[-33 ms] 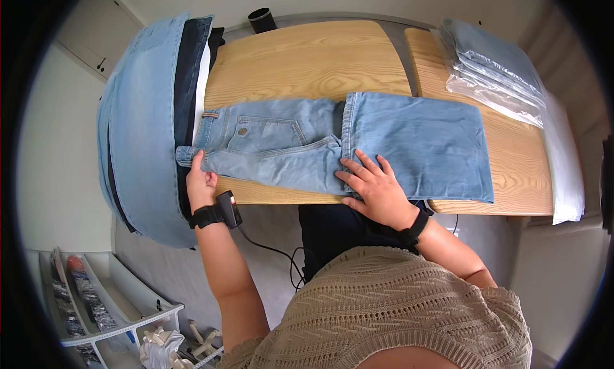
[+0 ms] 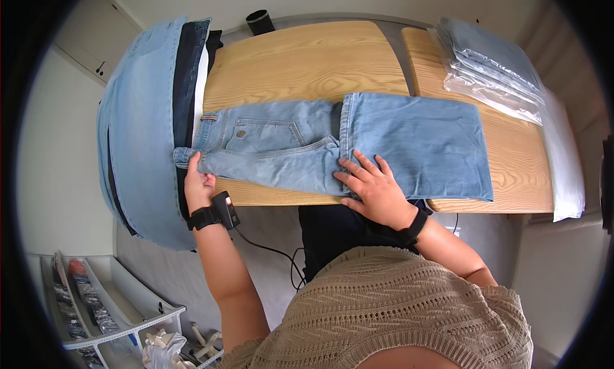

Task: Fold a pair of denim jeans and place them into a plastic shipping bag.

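Note:
A pair of light blue jeans (image 2: 275,135) lies across the wooden table, its legs folded back over at the right so the hem edge crosses the middle. At the waistband end, on the left, my left hand (image 2: 199,182) pinches the near corner of the waistband with thumb and fingers closed; some of those fingers are hidden. My right hand (image 2: 377,193) rests flat on the folded leg part by the hem, fingers spread and holding nothing. A back pocket with a round mark shows between the two hands.
A tall stack of jeans (image 2: 142,132) hangs over the table's left end. Folded jeans in clear plastic bags (image 2: 492,68) lie on the right-hand table (image 2: 511,161). A black bin (image 2: 259,23) stands behind. Low left, a white divided rack (image 2: 128,298) holds packed items; a cable (image 2: 262,247) dangles from my left wrist.

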Demonstrator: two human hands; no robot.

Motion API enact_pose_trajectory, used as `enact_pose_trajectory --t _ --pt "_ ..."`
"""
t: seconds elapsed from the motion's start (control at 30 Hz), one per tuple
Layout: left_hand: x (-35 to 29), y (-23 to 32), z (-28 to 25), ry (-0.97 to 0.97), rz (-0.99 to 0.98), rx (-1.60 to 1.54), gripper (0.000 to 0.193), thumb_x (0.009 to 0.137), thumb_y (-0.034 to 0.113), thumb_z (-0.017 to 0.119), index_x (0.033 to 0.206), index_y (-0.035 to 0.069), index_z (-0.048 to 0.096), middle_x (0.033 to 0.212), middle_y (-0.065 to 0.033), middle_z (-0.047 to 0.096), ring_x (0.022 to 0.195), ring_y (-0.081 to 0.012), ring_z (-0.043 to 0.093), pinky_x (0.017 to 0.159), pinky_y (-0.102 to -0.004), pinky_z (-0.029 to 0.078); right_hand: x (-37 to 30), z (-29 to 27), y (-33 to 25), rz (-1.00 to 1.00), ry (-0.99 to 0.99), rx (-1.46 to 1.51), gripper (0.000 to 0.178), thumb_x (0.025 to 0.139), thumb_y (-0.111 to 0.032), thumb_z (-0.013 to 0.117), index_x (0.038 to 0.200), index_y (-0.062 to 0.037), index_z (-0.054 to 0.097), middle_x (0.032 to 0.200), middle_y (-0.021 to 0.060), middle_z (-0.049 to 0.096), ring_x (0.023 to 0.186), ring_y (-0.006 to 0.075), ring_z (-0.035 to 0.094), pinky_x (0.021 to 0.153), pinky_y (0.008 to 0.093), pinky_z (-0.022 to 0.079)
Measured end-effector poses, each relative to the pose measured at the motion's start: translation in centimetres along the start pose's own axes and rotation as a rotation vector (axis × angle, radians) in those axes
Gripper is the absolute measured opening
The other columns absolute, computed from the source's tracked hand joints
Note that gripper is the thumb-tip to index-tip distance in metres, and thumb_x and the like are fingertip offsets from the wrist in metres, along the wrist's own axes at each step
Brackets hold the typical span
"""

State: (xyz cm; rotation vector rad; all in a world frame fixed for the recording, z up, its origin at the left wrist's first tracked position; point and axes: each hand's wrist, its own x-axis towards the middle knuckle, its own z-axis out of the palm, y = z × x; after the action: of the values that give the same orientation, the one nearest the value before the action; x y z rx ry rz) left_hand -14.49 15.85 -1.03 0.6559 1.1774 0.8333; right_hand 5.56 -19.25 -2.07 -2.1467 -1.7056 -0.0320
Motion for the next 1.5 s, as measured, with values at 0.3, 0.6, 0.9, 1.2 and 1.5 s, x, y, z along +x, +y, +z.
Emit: enact_pose_trajectory --t 0.3,0.6,0.9,1.2,1.5 --pt "-14.8 3.4 12.4 -0.264 0.832 0.156 0.021 0.076 0.017 0.071 0.086 0.005 0.056 0.080 0.0010 0.057 0.062 -0.0094 0.050 0.053 -0.0265 0.041 -1.2 -1.8 1.6 0.024 0.020 0.428 0.046 0.084 -0.032 0.061 0.124 -0.0101 0.051 0.135 0.0135 0.042 0.128 0.0306 0.036 0.102 0.0516 0.028" --pt "-28.0 -16.5 24.1 -0.737 1.646 0.977 0.022 0.066 0.010 0.066 0.081 0.003 0.052 0.079 -0.0101 0.052 0.075 -0.0277 0.056 0.061 -0.0385 0.048 -8.8 -10.9 8.8 0.812 0.617 1.486 0.060 0.094 -0.054 0.032 0.120 -0.0016 0.045 0.088 0.0124 0.062 0.067 0.0167 0.060 0.060 0.0287 0.051" --pt "-27.3 -22.7 20.8 -1.250 1.550 0.957 0.044 0.072 0.004 0.062 0.115 0.000 0.051 0.088 -0.0102 0.049 0.086 -0.0267 0.051 0.079 -0.0342 0.046 -11.0 -9.4 10.5 1.050 0.520 1.284 0.031 0.088 -0.030 0.060 0.102 -0.0020 0.058 0.082 0.0011 0.059 0.072 0.0108 0.058 0.066 0.0278 0.054" --pt "-22.6 -20.0 12.1 -1.005 1.603 1.095 0.026 0.074 0.006 0.061 0.100 0.002 0.062 0.110 -0.0119 0.058 0.107 -0.0303 0.052 0.094 -0.0435 0.037 -5.8 -14.4 10.2 0.562 0.642 1.464 0.018 0.088 -0.015 0.059 0.098 -0.0011 0.062 0.088 0.0022 0.065 0.076 0.0084 0.061 0.065 0.0223 0.051" --pt "-22.2 -20.3 11.5 -0.848 1.474 1.578 0.053 0.080 0.026 0.064 0.127 0.008 0.047 0.134 -0.0184 0.038 0.120 -0.0362 0.038 0.092 -0.0463 0.039 -6.5 -21.1 11.5 0.225 0.726 1.313 0.018 0.089 -0.013 0.057 0.100 0.0005 0.061 0.094 0.0055 0.065 0.083 0.0118 0.062 0.075 0.0259 0.049"
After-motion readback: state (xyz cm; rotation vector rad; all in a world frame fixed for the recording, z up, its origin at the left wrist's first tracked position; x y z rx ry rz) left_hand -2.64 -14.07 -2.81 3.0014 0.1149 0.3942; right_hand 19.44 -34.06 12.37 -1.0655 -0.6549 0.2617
